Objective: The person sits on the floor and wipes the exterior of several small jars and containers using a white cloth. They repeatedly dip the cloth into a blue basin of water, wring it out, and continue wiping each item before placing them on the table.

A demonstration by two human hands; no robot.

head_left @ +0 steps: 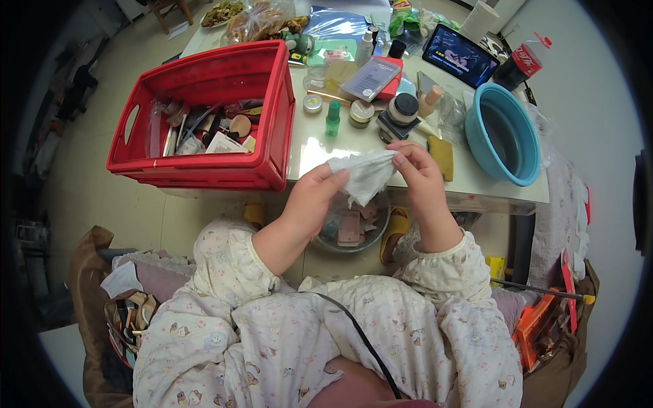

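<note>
A crumpled white cloth or tissue (365, 176) is stretched between my two hands over the table's front edge. My left hand (319, 196) pinches its left end between thumb and fingers; my right hand (419, 171) pinches its upper right corner. Beyond the cloth stand a small green bottle (332, 120), a round jar with a pale lid (361, 113) and a dark-lidded jar (404, 108) on a dark square box. A folded olive-yellow cloth or sponge (441, 158) lies just right of my right hand. Below the cloth, a clear round bin (383, 232) holds scraps.
A red plastic crate (288, 117) with cosmetics stands at the table's left. At the right are a blue basin (474, 115) with liquid, a lit tablet (460, 55) and a cola bottle (518, 64). Packets and bags line the back. An orange box (533, 331) lies at lower right.
</note>
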